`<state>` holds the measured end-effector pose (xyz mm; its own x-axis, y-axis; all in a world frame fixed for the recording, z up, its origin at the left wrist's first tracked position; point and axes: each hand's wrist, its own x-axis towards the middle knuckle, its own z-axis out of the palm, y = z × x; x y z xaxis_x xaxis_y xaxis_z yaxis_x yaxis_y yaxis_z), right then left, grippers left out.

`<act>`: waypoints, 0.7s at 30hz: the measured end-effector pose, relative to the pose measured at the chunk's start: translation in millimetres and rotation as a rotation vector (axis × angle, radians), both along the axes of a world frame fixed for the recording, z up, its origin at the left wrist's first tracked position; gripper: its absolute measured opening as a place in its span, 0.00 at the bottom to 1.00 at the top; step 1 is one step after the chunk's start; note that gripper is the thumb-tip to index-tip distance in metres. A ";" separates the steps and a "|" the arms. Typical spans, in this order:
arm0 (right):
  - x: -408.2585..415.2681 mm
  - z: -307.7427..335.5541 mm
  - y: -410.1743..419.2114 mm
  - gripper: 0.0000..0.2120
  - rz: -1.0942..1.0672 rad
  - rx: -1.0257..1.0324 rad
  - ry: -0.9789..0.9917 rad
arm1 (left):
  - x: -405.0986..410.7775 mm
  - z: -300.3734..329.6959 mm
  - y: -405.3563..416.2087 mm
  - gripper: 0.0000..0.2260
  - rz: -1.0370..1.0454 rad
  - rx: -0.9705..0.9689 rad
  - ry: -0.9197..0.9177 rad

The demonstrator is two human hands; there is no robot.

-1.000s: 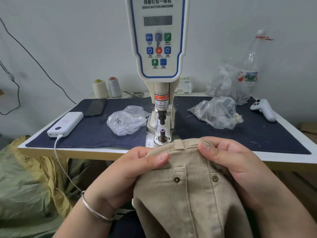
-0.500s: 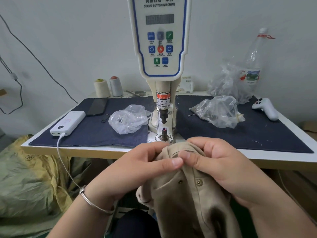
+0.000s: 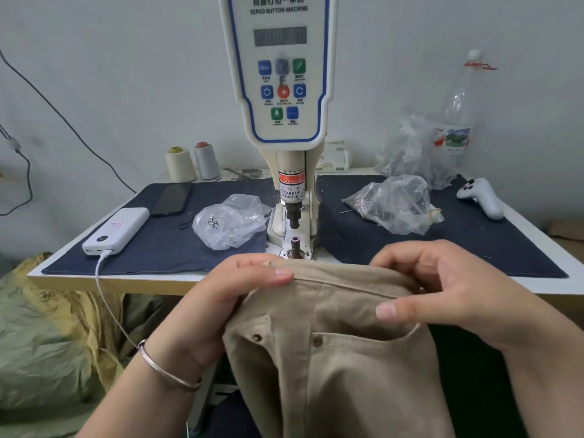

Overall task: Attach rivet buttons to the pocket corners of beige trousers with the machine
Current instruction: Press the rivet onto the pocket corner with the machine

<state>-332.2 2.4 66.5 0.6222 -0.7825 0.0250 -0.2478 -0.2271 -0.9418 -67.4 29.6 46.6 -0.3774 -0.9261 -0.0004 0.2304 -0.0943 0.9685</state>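
The beige trousers hang in front of the table edge, waistband up. My left hand grips the waistband at its left end. My right hand pinches the waistband on the right, thumb across the pocket opening. Two brass rivets show: one rivet at the left pocket corner and a second rivet at the corner of the curved pocket. The servo button machine stands just behind, its lower die bare, a little beyond the waistband.
A clear bag with rivet parts lies left of the machine, another bag to the right. A power bank, phone, thread cones, bottle and white controller sit on the dark mat.
The bunched waistband has been spread out flat between my hands. My right hand slid rightward along it, and the curved pocket opening has come into sight.
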 end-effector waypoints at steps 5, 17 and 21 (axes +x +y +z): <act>-4.5 2.4 1.9 0.10 -0.058 -0.039 -0.226 | 9.3 6.2 0.5 0.20 -0.003 -0.011 -0.016; -31.3 0.2 6.2 0.30 0.244 0.193 -0.633 | 4.1 8.6 -1.0 0.20 -0.070 -0.096 -0.280; -27.8 4.4 15.9 0.24 0.135 0.104 -0.488 | -17.8 19.1 -0.7 0.21 -0.244 -0.216 -0.449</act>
<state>-360.0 18.3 70.9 0.6533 -0.7096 0.2641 0.2510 -0.1262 -0.9597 -85.2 29.0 65.7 -0.5875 -0.8087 -0.0305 -0.2129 0.1181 0.9699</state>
